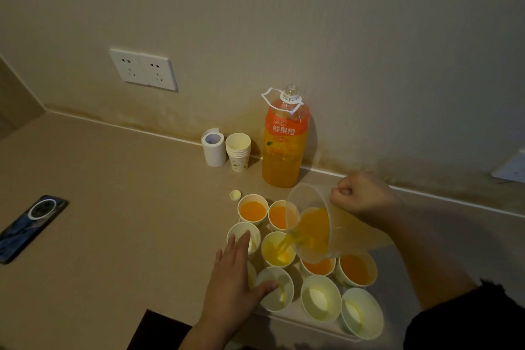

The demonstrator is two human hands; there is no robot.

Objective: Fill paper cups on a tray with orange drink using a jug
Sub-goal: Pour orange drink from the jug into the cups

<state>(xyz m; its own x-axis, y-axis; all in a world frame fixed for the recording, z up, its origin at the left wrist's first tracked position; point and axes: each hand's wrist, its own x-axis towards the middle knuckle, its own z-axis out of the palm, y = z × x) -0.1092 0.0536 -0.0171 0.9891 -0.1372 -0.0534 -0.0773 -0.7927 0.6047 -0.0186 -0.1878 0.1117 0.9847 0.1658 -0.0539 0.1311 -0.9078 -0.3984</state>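
My right hand (359, 197) grips one clear jug (312, 224), tilted and pouring orange drink into a middle cup (278, 250) on the tray (393, 273). My left hand (235, 273) lies flat with straight fingers over the tray's left cups, hiding part of two. I count ten cups showing: four full, one filling, the rest empty-looking; the jug may hide more. Behind stand one uncapped bottle (284, 148), its cap (235, 195), one cup stack (238, 150) and one paper roll (213, 148). One phone (31, 226) lies well left.

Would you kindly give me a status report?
Right hand grips tilted jug, pouring into middle cup. Left hand open by empty cups. Four cups full. Nothing blocking.
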